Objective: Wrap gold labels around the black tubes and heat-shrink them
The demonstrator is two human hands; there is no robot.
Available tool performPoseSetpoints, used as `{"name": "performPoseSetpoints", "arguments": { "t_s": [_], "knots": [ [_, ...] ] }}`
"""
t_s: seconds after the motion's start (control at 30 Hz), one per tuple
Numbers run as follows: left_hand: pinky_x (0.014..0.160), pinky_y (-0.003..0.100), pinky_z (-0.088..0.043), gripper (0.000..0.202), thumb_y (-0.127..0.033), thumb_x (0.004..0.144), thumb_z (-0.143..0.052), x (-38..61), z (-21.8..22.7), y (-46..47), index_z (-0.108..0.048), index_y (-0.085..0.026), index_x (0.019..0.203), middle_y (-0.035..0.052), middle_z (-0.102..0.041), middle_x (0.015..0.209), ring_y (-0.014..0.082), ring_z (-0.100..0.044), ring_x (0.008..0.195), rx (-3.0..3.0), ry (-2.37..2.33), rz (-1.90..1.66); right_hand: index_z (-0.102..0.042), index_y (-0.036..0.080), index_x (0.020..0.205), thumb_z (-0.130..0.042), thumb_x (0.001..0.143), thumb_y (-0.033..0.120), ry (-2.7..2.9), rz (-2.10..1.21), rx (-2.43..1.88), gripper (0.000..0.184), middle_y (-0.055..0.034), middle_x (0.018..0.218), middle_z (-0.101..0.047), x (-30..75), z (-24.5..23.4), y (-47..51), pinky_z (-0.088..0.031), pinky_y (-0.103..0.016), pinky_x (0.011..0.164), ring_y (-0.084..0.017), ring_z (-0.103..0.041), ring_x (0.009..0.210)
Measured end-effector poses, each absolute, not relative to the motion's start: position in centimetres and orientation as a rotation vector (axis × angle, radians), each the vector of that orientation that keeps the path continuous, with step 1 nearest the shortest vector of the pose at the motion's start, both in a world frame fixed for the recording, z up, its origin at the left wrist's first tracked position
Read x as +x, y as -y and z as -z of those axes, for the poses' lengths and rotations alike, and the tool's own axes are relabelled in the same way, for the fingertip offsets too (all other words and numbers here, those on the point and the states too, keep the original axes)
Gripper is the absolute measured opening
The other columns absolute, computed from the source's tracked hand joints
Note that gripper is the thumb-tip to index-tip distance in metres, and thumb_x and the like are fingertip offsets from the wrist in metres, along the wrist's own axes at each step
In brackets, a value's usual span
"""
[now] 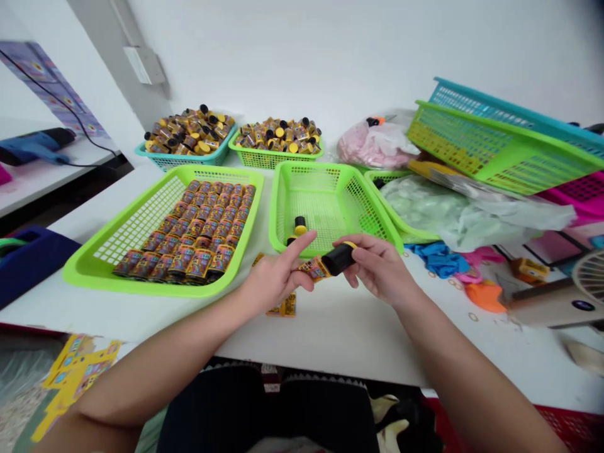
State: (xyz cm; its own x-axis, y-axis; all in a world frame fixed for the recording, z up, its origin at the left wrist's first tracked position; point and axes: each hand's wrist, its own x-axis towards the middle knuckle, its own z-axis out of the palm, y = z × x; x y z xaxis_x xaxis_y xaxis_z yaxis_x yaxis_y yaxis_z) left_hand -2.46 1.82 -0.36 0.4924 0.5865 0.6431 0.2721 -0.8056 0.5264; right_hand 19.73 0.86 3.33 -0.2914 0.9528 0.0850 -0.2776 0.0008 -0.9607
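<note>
In front of me my right hand [377,261] pinches a small black canister [338,258] with a yellow end, tilted on its side. My left hand [278,277] is closed on a colourful printed sleeve [315,269], with the index finger stretched out. The sleeve meets the canister's left end; whether it goes around it I cannot tell. Flat yellow printed sleeves [283,306] lie on the table under my left hand. Just beyond my hands is a green basket [325,171], where a black and yellow canister [300,224] stands near the front and another is partly hidden.
Rows of sleeved canisters [189,229] fill a green basket [141,286] on the left. Behind stand a blue basket [189,160] and a green basket [264,158], heaped with canisters. Bagged balloons [425,201], stacked baskets [481,145] and a fan [557,292] crowd the right.
</note>
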Motion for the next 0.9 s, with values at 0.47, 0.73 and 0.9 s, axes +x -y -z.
{"name": "performPoseSetpoints", "arguments": {
  "t_s": [0.47, 0.73, 0.9],
  "knots": [
    [0.065, 0.021, -0.056, 0.071, -0.023, 0.101, -0.046, -3.1, 0.6, -2.7, -0.003, -0.028, 0.158, -0.0012, -0.077, 0.081, 0.0126, -0.072, 0.072, 2.745, -0.488, -1.367, -0.067, 0.018, 0.096, -0.073, 0.083, 0.037, 1.532, -1.292, -0.949, 0.024, 0.0013, 0.065, -0.067, 19.7, -3.4, -0.1, -0.047, -0.022, 0.042, -0.008, -0.055, 0.044],
    [0.081, 0.028, -0.057, 0.118, -0.03, 0.086, -0.071, -2.2, -0.4, -1.3, 0.026, -0.025, 0.152, 0.01, -0.074, 0.115, 0.0164, -0.072, 0.091, 2.122, -0.655, -1.014, -0.071, 0.023, 0.106, -0.08, 0.076, 0.023, 1.808, -0.916, -0.784, 0.031, -0.0058, 0.105, -0.063, 19.0, -2.6, 0.5, -0.062, -0.028, 0.067, -0.013, -0.068, 0.08],
    [0.066, 0.02, -0.054, 0.116, -0.03, 0.086, -0.069, -2.0, 0.0, -1.0, 0.027, -0.027, 0.152, 0.0041, -0.077, 0.103, 0.0097, -0.068, 0.067, 2.059, -0.752, -0.993, -0.068, 0.028, 0.117, -0.071, 0.086, 0.026, 1.915, -0.643, -0.762, 0.032, -0.0047, 0.101, -0.062, 18.5, -1.8, 0.5, -0.058, -0.027, 0.062, -0.011, -0.061, 0.071]
  ]
}}
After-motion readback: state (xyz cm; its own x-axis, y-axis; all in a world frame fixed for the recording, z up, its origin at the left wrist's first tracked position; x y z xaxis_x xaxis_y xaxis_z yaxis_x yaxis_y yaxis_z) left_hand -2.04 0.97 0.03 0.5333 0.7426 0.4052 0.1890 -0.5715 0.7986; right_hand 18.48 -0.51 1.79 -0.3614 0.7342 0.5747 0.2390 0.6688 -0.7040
